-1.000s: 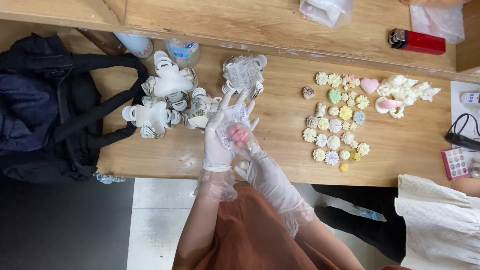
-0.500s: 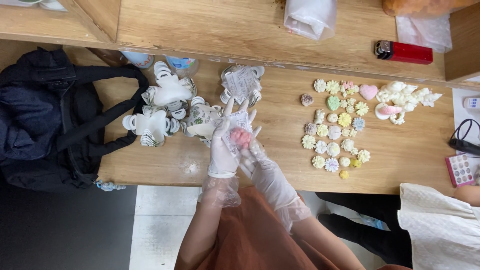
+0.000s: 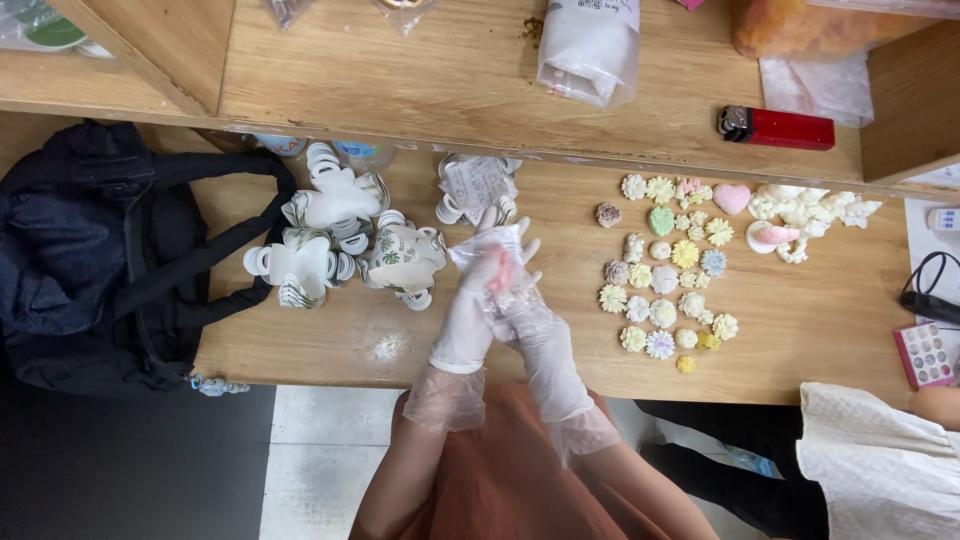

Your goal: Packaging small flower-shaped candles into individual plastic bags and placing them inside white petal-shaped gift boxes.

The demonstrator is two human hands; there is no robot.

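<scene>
Your gloved left hand [image 3: 468,322] and right hand [image 3: 537,335] pinched a small pink piece [image 3: 503,272] between fingertips, near the pastel flower shapes [image 3: 665,280] on the right.

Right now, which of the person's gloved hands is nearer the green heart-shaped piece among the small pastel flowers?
Right. The right hand is on the side toward the green heart-shaped piece, below and left of it. The left hand lies farther left, beside the printed mugs.
</scene>
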